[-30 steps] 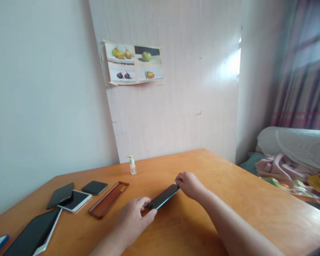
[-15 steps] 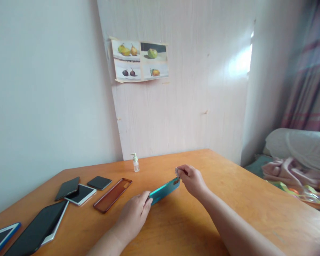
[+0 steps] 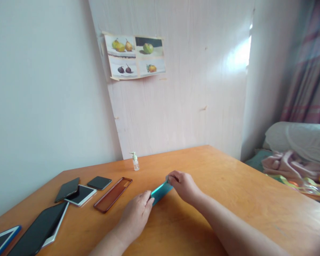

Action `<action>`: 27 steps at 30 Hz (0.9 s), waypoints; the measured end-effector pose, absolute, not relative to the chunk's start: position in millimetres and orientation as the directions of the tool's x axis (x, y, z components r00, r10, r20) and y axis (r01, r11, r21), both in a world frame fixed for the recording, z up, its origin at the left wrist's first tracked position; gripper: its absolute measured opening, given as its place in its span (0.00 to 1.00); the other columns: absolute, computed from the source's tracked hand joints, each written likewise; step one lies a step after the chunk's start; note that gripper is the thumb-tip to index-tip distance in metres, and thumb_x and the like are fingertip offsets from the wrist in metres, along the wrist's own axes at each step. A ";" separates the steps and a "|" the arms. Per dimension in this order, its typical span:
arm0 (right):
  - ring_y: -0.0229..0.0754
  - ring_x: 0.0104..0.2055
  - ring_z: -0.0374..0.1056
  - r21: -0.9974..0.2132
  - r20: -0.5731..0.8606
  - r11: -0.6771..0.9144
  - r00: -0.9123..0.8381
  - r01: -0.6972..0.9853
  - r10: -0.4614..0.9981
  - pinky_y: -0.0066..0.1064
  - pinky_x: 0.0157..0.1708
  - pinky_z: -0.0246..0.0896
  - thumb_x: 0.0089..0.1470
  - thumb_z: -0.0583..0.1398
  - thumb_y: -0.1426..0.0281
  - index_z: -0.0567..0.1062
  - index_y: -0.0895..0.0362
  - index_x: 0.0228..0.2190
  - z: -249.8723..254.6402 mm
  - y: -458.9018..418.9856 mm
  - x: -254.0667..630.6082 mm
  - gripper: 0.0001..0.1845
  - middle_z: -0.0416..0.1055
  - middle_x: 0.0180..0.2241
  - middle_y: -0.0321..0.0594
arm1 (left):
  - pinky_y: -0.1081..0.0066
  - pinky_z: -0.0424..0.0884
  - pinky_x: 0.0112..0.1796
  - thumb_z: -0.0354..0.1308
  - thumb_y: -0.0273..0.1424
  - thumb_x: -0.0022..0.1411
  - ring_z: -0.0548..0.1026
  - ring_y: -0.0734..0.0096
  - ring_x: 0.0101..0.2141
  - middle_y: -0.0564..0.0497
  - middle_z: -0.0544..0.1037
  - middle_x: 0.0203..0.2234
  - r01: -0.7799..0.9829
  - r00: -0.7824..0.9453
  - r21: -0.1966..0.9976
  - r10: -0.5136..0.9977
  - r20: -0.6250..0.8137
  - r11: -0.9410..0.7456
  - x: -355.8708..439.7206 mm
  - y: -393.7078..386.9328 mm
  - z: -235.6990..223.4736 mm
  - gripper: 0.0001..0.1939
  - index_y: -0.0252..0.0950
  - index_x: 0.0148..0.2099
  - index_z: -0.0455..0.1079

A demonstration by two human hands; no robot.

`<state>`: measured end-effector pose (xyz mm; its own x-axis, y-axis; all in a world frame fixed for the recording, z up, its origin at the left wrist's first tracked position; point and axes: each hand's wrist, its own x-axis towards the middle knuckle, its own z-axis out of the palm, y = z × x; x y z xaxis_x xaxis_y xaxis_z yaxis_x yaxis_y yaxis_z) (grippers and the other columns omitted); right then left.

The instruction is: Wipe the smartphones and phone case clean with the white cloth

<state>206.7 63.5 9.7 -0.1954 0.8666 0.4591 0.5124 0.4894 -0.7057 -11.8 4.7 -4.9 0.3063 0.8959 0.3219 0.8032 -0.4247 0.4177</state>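
A shiny teal smartphone (image 3: 160,194) is tilted up on edge above the table. My left hand (image 3: 137,209) is closed round its near left end, thumb on the back. My right hand (image 3: 183,185) is closed in a pinch at the far right end, against the top edge. A small whitish scrap, like a tissue or wipe (image 3: 167,177), peeks out at its fingertips. The right fingers cover the phone's camera corner. To the left of my hands lies an empty brown translucent phone case (image 3: 113,195).
A small clear pump bottle (image 3: 136,164) stands at the back of the wooden table (image 3: 242,199). Several phones and tablets, among them a black one (image 3: 40,227) and a white-framed one (image 3: 82,195), lie at the left. Bedding (image 3: 285,165) is at the right.
My right hand has slid left and slightly down along the phone's top edge, with the whitish scrap, and now covers the camera area. My left hand keeps its hold. The view has shifted slightly.
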 end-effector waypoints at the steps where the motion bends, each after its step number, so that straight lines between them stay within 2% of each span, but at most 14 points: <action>1: 0.38 0.31 0.70 -0.684 0.481 0.539 -0.251 0.492 0.840 0.26 0.32 0.57 0.58 0.54 0.67 0.77 0.55 0.30 9.0 58.4 199.8 0.13 0.76 0.28 0.37 | 0.71 0.61 0.33 0.42 0.35 0.71 0.73 0.66 0.33 0.51 0.74 0.31 0.807 0.304 0.414 0.897 0.322 -0.422 -11.8 4.7 -5.5 0.11 0.41 0.38 0.62; 4: 0.36 0.29 0.69 -0.670 0.491 0.571 -0.294 0.475 0.820 0.25 0.29 0.56 0.58 0.54 0.68 0.76 0.55 0.28 8.6 52.4 190.0 0.13 0.76 0.27 0.36 | 0.71 0.62 0.33 0.42 0.35 0.71 0.73 0.66 0.34 0.50 0.74 0.31 0.810 0.310 0.404 0.895 0.321 -0.426 -11.3 4.6 -6.2 0.11 0.41 0.37 0.61; 9: 0.39 0.30 0.70 -0.745 0.385 0.341 -0.048 0.573 0.922 0.26 0.30 0.57 0.56 0.54 0.70 0.77 0.56 0.27 13.2 74.8 216.7 0.12 0.76 0.26 0.38 | 0.70 0.63 0.35 0.41 0.36 0.72 0.73 0.65 0.35 0.49 0.74 0.32 0.811 0.338 0.383 0.888 0.313 -0.443 -8.4 1.8 -3.0 0.12 0.40 0.38 0.62; 12: 0.39 0.31 0.70 -0.729 0.385 0.299 0.009 0.615 0.923 0.26 0.32 0.57 0.56 0.54 0.70 0.77 0.56 0.27 14.7 81.7 226.9 0.13 0.76 0.26 0.39 | 0.70 0.63 0.35 0.41 0.36 0.72 0.73 0.64 0.35 0.49 0.74 0.32 0.818 0.342 0.368 0.888 0.307 -0.442 -6.5 -0.3 -0.7 0.12 0.40 0.38 0.62; 14: 0.39 0.31 0.70 -0.702 0.408 0.339 -0.037 0.626 0.912 0.26 0.32 0.57 0.57 0.54 0.69 0.77 0.56 0.28 14.0 74.9 219.7 0.12 0.76 0.27 0.38 | 0.70 0.63 0.34 0.41 0.36 0.71 0.73 0.64 0.34 0.49 0.74 0.31 0.823 0.337 0.363 0.890 0.307 -0.437 -6.0 -1.0 0.0 0.12 0.40 0.37 0.62; 19: 0.37 0.31 0.69 -0.593 0.492 0.595 -0.341 0.542 0.801 0.24 0.31 0.55 0.59 0.53 0.69 0.75 0.55 0.27 10.6 35.6 175.3 0.13 0.76 0.28 0.37 | 0.71 0.64 0.33 0.43 0.33 0.70 0.74 0.65 0.35 0.48 0.76 0.33 0.796 0.351 0.396 0.883 0.311 -0.457 -7.2 -1.5 0.0 0.10 0.40 0.38 0.64; 21: 0.36 0.31 0.69 -0.575 0.494 0.637 -0.404 0.513 0.770 0.24 0.31 0.55 0.60 0.53 0.69 0.75 0.55 0.27 10.4 28.1 166.3 0.13 0.75 0.28 0.37 | 0.70 0.64 0.34 0.42 0.32 0.70 0.74 0.65 0.36 0.47 0.77 0.35 0.775 0.359 0.419 0.875 0.324 -0.473 -7.8 -2.2 0.3 0.10 0.39 0.39 0.64; 23: 0.37 0.31 0.69 -0.602 0.479 0.599 -0.362 0.527 0.800 0.25 0.31 0.55 0.60 0.53 0.68 0.75 0.55 0.27 10.5 32.9 170.3 0.13 0.75 0.28 0.38 | 0.70 0.63 0.33 0.42 0.33 0.70 0.74 0.65 0.34 0.48 0.76 0.33 0.781 0.343 0.424 0.882 0.323 -0.459 -8.0 -3.2 1.0 0.11 0.39 0.37 0.63; 27: 0.40 0.32 0.70 -0.720 0.406 0.388 -0.105 0.576 0.908 0.28 0.32 0.58 0.58 0.54 0.65 0.76 0.54 0.29 7.4 67.7 206.6 0.12 0.76 0.28 0.39 | 0.71 0.59 0.30 0.42 0.36 0.70 0.71 0.69 0.29 0.52 0.72 0.28 0.800 0.305 0.436 0.905 0.297 -0.413 -8.2 -4.9 2.0 0.12 0.40 0.33 0.58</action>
<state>206.6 67.7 7.4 -0.1047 0.9078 0.4062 0.5757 0.3884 -0.7196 -8.2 -4.9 2.0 0.3053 0.9047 0.2971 0.7997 -0.4130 0.4357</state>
